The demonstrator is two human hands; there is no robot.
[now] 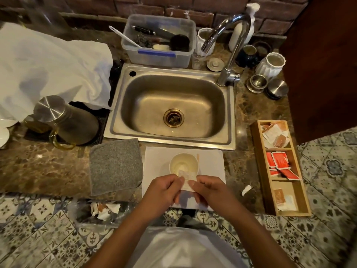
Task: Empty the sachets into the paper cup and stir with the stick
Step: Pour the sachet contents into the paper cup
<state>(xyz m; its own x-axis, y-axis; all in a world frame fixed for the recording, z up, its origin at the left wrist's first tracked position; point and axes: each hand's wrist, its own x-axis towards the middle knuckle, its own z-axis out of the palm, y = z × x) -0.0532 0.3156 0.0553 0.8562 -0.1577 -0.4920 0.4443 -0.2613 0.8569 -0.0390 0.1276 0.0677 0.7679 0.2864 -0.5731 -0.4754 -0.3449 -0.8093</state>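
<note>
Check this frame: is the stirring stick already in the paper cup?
No, the stick lies on the white napkin beside the paper cup.

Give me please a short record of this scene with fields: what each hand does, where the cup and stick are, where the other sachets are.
left hand: left hand pinches the sachet at its left edge
right hand: right hand pinches the same sachet at its right edge
paper cup: paper cup upright on the white napkin, just beyond the sachet
stick: stick beside the cup's right rim
other sachets: in the wooden tray, right of the sink
</note>
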